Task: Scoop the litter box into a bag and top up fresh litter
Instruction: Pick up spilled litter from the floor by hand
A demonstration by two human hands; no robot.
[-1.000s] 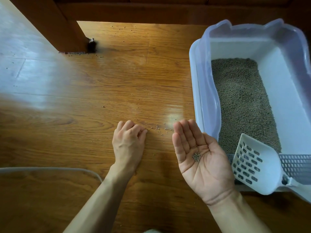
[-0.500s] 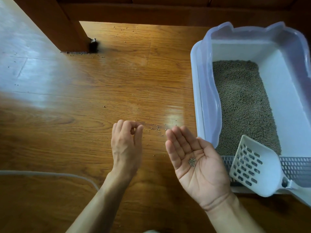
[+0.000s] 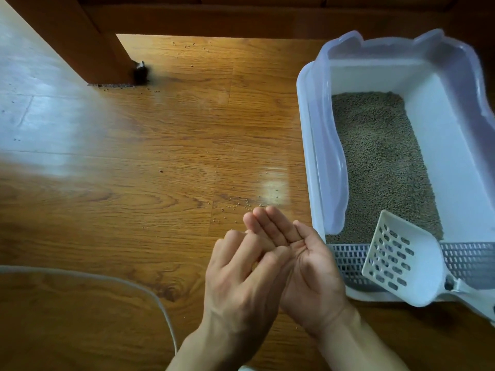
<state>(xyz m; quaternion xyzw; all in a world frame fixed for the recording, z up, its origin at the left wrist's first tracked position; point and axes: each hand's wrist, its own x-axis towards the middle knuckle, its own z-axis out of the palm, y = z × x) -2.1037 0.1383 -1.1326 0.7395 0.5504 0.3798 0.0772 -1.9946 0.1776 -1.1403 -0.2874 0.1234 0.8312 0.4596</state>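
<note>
Beside the litter box [image 3: 318, 145], whose grey litter [image 3: 383, 167] lies level with the slotted scoop [image 3: 401, 261] resting across its near grate, the left hand [image 3: 241, 277] has swung from the floor to the upturned right hand [image 3: 308, 271], fingertips pinched over the flat palm, likely dropping gathered granules. Stray granules [image 3: 241, 204] remain on the wooden floor [image 3: 134, 183], so cleanup continues.
</note>
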